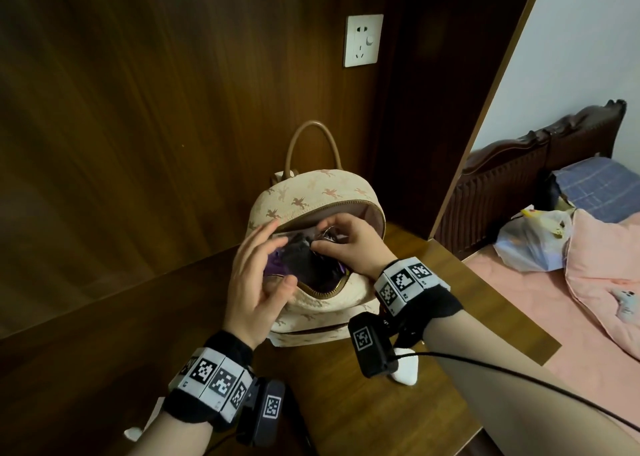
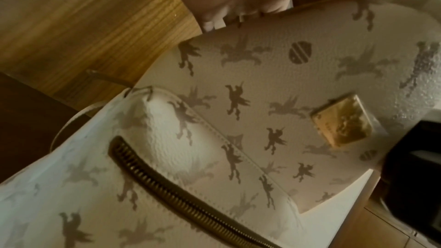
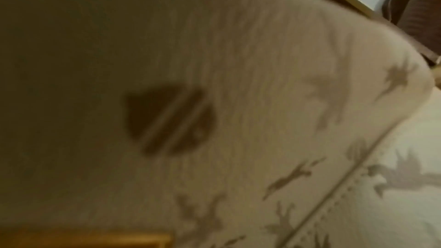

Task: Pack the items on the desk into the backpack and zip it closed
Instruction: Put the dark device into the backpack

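Note:
A cream backpack (image 1: 311, 196) printed with winged horses stands on the wooden desk (image 1: 433, 403), its main compartment unzipped. In the opening lies a clear plastic packet with dark contents (image 1: 304, 251) on top of something purple. My right hand (image 1: 323, 239) reaches into the opening from the right and pinches the packet's top between thumb and fingers. At the left rim, my left hand (image 1: 258, 268) has straight fingers laid against the packet. The left wrist view shows the backpack's front (image 2: 238, 74), with a gold plaque (image 2: 342, 122) and a shut pocket zipper (image 2: 181, 195). Blurred backpack fabric (image 3: 262, 101) fills the right wrist view.
A small white object (image 1: 407, 367) lies on the desk under my right wrist, another white object (image 1: 133, 433) near the bottom left. Dark wood panels with a wall socket (image 1: 363, 40) stand behind. A bed (image 1: 536, 317) with a plastic bag (image 1: 533, 244) lies beyond the desk's right edge.

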Available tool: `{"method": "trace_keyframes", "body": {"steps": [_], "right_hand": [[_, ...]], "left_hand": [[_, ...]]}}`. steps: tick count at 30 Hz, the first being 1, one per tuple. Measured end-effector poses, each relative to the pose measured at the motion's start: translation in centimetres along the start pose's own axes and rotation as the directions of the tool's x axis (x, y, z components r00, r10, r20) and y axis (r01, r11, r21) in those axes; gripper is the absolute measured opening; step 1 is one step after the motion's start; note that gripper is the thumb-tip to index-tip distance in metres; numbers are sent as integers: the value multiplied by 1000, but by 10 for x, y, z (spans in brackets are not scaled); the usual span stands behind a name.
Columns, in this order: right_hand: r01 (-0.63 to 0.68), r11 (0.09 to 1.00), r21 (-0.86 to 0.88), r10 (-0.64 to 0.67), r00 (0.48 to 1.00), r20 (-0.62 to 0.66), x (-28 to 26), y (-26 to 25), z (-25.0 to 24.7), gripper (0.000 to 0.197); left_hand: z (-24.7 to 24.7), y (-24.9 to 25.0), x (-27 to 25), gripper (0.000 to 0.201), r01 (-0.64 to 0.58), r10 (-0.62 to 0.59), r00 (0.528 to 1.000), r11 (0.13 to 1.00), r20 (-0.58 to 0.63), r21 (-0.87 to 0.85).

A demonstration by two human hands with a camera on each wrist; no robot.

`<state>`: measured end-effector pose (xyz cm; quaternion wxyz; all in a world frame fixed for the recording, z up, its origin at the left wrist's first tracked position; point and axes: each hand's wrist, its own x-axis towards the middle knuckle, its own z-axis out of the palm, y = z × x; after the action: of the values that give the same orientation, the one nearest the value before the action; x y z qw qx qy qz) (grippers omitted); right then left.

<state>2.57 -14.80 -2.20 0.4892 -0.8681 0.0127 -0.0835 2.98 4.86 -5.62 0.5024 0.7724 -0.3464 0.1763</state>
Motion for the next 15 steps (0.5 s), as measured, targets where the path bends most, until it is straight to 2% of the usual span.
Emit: {"method": "trace_keyframes", "body": {"steps": [5, 9, 12, 15], "right_hand": [[-177, 983, 52, 176, 984, 6, 4, 10, 11, 21], [-257, 966, -38, 260, 959, 113, 5, 13, 8, 50], [-282, 953, -109, 297, 942, 155, 3, 10, 5, 57], [-241, 953, -185, 267, 955, 131, 3, 7, 5, 63]], "left_hand": [[-8, -7, 5, 72, -62, 57, 997, 994, 54, 93], [-14, -15, 5, 71, -119, 102, 989, 978, 103, 172], [-12, -16, 3, 73, -96, 82, 992, 984, 94, 152], [-10, -17, -1, 73, -78, 70, 993, 993, 92, 86]]}}
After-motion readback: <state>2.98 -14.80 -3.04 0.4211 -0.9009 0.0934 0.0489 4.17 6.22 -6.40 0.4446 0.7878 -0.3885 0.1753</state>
